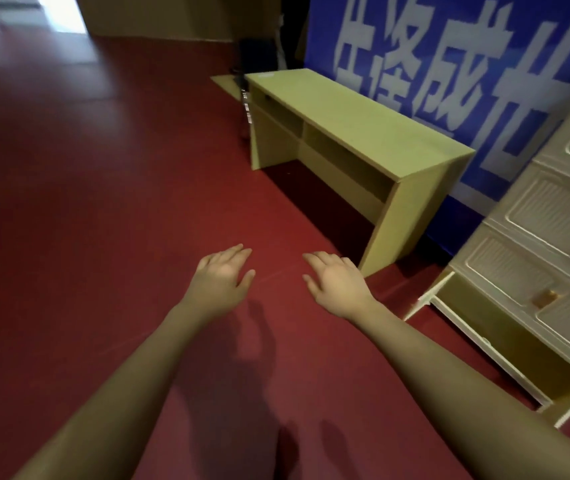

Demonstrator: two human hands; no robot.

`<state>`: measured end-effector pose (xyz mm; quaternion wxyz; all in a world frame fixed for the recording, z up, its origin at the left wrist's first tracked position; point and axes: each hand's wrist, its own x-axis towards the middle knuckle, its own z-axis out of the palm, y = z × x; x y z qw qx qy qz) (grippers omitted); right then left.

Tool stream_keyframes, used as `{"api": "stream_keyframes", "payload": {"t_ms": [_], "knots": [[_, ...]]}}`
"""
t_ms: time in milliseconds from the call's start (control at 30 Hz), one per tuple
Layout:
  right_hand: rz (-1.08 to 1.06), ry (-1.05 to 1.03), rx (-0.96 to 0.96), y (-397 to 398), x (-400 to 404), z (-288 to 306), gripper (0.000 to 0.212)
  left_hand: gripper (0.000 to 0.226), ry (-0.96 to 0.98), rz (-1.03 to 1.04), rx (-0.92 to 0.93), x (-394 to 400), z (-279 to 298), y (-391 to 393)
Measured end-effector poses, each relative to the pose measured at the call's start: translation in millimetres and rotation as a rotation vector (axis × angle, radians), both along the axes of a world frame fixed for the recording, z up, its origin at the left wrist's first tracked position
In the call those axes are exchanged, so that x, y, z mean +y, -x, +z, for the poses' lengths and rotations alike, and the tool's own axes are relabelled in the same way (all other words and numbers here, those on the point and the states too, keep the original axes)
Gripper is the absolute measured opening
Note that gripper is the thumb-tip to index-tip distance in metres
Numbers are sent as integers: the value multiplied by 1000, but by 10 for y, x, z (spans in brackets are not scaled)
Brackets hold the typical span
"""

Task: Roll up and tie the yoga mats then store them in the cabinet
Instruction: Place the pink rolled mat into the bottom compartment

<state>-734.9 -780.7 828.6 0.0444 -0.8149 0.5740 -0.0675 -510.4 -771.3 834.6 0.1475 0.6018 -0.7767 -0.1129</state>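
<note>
Reaching out both arms, left hand and right hand spread, holding nothing. No yoga mat showing. Cabinet standing right of right hand, bottom drawer gaping; risking shin catching it while searching.

Both hands hover over red floor (fingers relaxed)

You are looking down at a dark red floor. A light wooden desk stands on it by the blue banner wall, and a white cabinet stands just beside the desk's near end.
</note>
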Motion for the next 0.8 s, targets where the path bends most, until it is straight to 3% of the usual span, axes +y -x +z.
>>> {"api": "stream_keyframes", "payload": {"t_ms": [167,467,800], "knots": [[124,37,-43,-661,614,47,48,51,6,176,-73,929,27,-638],[408,26,-49,-1859,1829,-47,49,66,-55,361,-155,2697,117,-1604],[642,23,-46,-3755,3004,-127,45,52,-53,616,-135,4236,32,-3321]]}}
